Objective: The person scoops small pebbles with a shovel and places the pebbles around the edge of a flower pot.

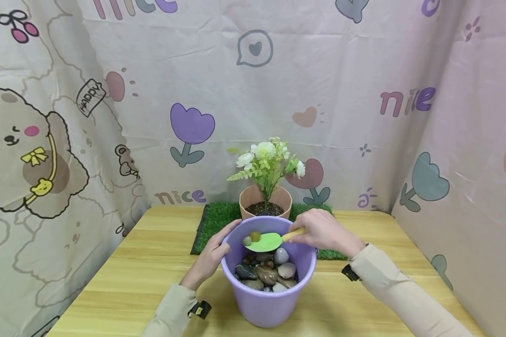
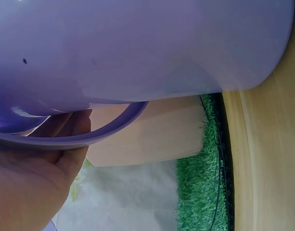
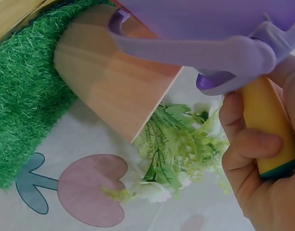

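A purple bucket (image 1: 264, 306) stands on the table with several smooth stones (image 1: 267, 274) inside. My left hand (image 1: 211, 255) holds its left rim; the left wrist view shows the fingers (image 2: 65, 126) by the rim and the bucket's hanging handle (image 2: 116, 126). Over the bucket's mouth, my right hand (image 1: 322, 231) grips the yellow handle (image 3: 267, 125) of a small trowel with a green blade (image 1: 266, 243). Two small pebbles, one amber (image 1: 255, 236) and one greyish (image 1: 247, 241), lie at the blade's left end. The right wrist view hides the blade.
Right behind the bucket, a peach flowerpot (image 1: 245, 201) holds dark soil and a white-flowered plant (image 1: 265, 161). It stands on a green artificial grass mat (image 1: 219, 220). A printed cloth (image 1: 253, 93) hangs behind and beside the wooden table (image 1: 130, 267).
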{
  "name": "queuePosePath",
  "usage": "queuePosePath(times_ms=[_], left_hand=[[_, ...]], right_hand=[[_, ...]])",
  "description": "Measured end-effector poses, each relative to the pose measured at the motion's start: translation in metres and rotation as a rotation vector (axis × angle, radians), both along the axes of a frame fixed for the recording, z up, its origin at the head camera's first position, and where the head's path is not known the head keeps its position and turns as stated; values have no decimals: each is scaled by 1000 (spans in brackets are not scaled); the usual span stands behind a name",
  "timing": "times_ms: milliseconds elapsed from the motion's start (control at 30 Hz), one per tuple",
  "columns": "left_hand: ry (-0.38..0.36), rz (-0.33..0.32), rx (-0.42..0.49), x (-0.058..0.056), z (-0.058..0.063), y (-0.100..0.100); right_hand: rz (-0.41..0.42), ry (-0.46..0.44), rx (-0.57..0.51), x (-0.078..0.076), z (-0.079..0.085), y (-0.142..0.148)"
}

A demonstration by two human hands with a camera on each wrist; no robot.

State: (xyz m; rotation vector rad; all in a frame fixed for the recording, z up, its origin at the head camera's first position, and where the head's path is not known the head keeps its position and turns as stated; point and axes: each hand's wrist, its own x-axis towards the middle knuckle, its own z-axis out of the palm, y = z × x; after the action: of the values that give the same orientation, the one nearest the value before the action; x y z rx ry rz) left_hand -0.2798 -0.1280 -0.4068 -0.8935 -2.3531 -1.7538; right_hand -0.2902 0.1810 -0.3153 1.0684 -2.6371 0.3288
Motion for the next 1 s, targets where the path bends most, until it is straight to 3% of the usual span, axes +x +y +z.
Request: queuePosePath(times_ms=[267,733,1000], left_hand=[[16,2,12,-1,2,2],[28,28,-19,0,2,0],[19,29,-17,1,2,1]], right_hand=[[41,54,-47,-2,-9,6],[8,29,-92,-4,-17,6],[35,20,-100,-3,-17,9]])
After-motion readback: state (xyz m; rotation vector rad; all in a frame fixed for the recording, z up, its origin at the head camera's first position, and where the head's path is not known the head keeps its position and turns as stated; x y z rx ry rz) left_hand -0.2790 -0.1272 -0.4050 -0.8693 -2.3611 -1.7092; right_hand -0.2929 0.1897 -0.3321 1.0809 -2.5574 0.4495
